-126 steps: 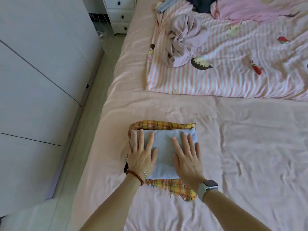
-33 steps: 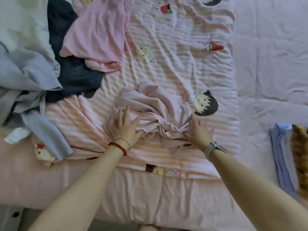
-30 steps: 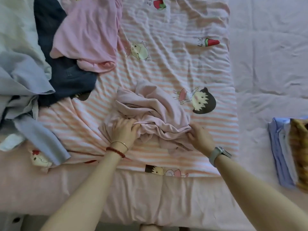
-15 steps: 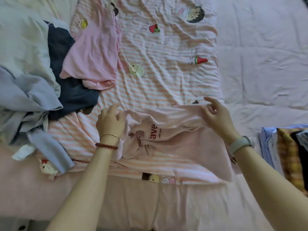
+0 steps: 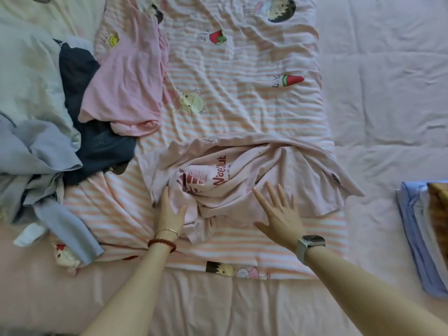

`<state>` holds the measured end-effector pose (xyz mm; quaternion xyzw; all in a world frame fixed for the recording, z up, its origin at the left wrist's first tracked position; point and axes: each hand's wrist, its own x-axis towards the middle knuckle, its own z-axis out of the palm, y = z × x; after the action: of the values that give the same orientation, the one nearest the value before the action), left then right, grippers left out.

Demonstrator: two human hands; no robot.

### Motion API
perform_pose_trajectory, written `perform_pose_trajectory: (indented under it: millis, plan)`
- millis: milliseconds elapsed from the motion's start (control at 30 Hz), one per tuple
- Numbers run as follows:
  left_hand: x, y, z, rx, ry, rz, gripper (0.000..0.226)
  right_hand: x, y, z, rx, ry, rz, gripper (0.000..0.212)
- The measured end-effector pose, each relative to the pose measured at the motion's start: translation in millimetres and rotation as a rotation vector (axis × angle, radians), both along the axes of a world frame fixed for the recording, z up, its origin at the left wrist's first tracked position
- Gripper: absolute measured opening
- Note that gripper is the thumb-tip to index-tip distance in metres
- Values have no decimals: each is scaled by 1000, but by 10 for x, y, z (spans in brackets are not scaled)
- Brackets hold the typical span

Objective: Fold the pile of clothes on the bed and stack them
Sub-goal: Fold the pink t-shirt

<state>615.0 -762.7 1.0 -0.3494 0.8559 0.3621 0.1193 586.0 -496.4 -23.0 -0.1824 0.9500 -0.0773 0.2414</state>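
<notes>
A pale pink T-shirt [image 5: 266, 170] with red print lies crumpled on the striped cartoon blanket [image 5: 242, 81] in the middle of the bed. My left hand [image 5: 169, 212] rests flat on the shirt's bunched left part, fingers straight. My right hand [image 5: 278, 214] lies on the shirt's lower edge with fingers spread. A pile of unfolded clothes sits at the left: a pink garment [image 5: 126, 88], a dark navy one [image 5: 89, 132] and light blue ones [image 5: 41, 146]. The folded stack [image 5: 421, 238], blue on its left side with plaid at the frame edge, lies at the right edge.
A pink bedsheet [image 5: 388, 93] covers the bed to the right of the blanket and along the near edge. A pale cream cloth [image 5: 26, 69] lies at the far left behind the pile.
Both hands held the pink T-shirt stretched up half a second ago; now it is laid on the blanket and both hands lie flat on it. Earlier I turned from the folded stack.
</notes>
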Motion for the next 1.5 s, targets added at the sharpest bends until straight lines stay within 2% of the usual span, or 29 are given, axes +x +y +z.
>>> perform_pose_trajectory:
  millis: [67, 100, 200, 267, 333, 400, 433, 467, 567, 600, 733, 900, 967, 1033, 1100, 1167, 1233, 1300, 1367, 1433, 1467, 1500]
  plan:
    - [33, -43, 56, 76, 67, 72, 29, -29, -194, -51, -16, 53, 95, 88]
    - [77, -63, 114, 106, 119, 84, 11, -46, -271, -58, -21, 72, 113, 79]
    - [259, -109, 343, 141, 237, 50, 34, -98, -351, -27, 9, 130, 115, 36]
    - [398, -134, 518, 130, 267, 14, 26, -123, -311, 72, -100, 118, 9, 26]
    - [505, -173, 661, 52, 303, 6, 6, -129, -169, 298, -337, 157, -162, 17]
    - [528, -196, 808, -61, 372, 24, 11, -69, 50, 581, -468, 342, -197, 19]
    - [497, -198, 890, -99, 413, 34, 13, 2, 172, 723, -458, 425, -144, 22]
    - [442, -208, 943, -125, 441, 40, 15, 104, 279, 817, -419, 409, -47, 22]
    - [197, -263, 936, -112, 389, 7, 31, 406, 402, 931, -119, -70, 210, 19]
    - [149, -276, 891, -81, 339, -9, 41, 468, 407, 904, -75, -130, 257, 20]
    - [372, -329, 537, -40, 211, 40, 68, 363, 72, 872, -253, 10, 162, 19]
    - [1145, -432, -35, 233, -6, 264, 88, -2, -920, 780, -339, 139, 257, 30]
    - [1363, -485, -244, 287, -45, 285, 85, -59, -1322, 690, -365, 150, 389, 34]
    - [1448, -537, -396, 316, -19, 293, 79, -103, -1712, 586, -357, 174, 566, 39]
    - [1431, -591, -479, 293, 28, 316, 81, -108, -2100, 479, -322, 118, 698, 47]
    - [1346, -643, -542, 223, 113, 344, 83, -118, -2429, 366, -201, -3, 726, 55]
    - [1263, -688, -565, 157, 175, 319, 82, -142, -2607, 304, -27, -113, 686, 52]
    - [1142, -793, -559, 261, 202, 341, 65, -187, -2629, 309, 59, -163, 652, 40]
    - [1066, -863, -509, 416, 193, 346, 37, -196, -2509, 353, 67, -117, 674, 34]
    - [1015, -870, -434, 337, 155, 252, 8, -172, -2291, 420, 30, -41, 743, 31]
    - [1011, -853, -391, 284, 174, 216, 12, -148, -2167, 438, 12, -28, 768, 30]
    - [1010, -820, -314, 264, 241, 183, 27, -128, -2028, 498, -4, -29, 772, 29]
